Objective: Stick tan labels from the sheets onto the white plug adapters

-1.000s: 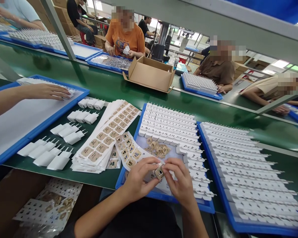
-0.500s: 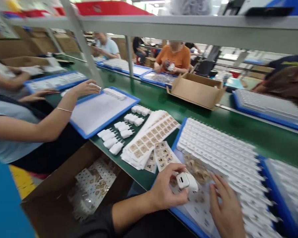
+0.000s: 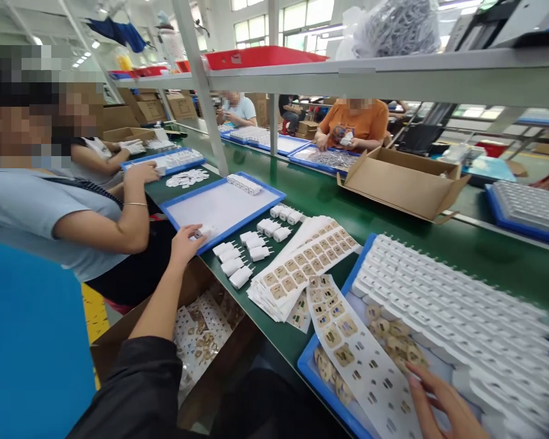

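My left hand [image 3: 186, 245] reaches over the near edge of a blue-rimmed tray [image 3: 190, 216]. Its fingertips close on a white USB charger [image 3: 205, 231], which blends into the pale tray floor. My right hand [image 3: 443, 405] is at the lower right, fingers apart, with the fingertips beside or touching the edge of a sticker sheet [image 3: 368, 366]. Under that sheet and next to it are tan round stickers or pads [image 3: 396, 341]. They lie in a second blue tray [image 3: 307, 364], where rows of white chargers [image 3: 443, 292] fill the far side.
Loose chargers [image 3: 240, 277] stand in groups on the green table [image 3: 311, 198], beside a stack of sticker sheets [image 3: 297, 265]. An open carton [image 3: 402, 183] is farther back. A box of used sheets [image 3: 132, 347] sits below the table edge. A co-worker's arm [image 3: 135, 213] is at left; a shelf [image 3: 370, 79] crosses above.
My left hand has moved left with the charger, from above the sticker sheet to the tray beside the co-worker. The co-worker's arm has drawn back from that tray. The view has turned left and up.
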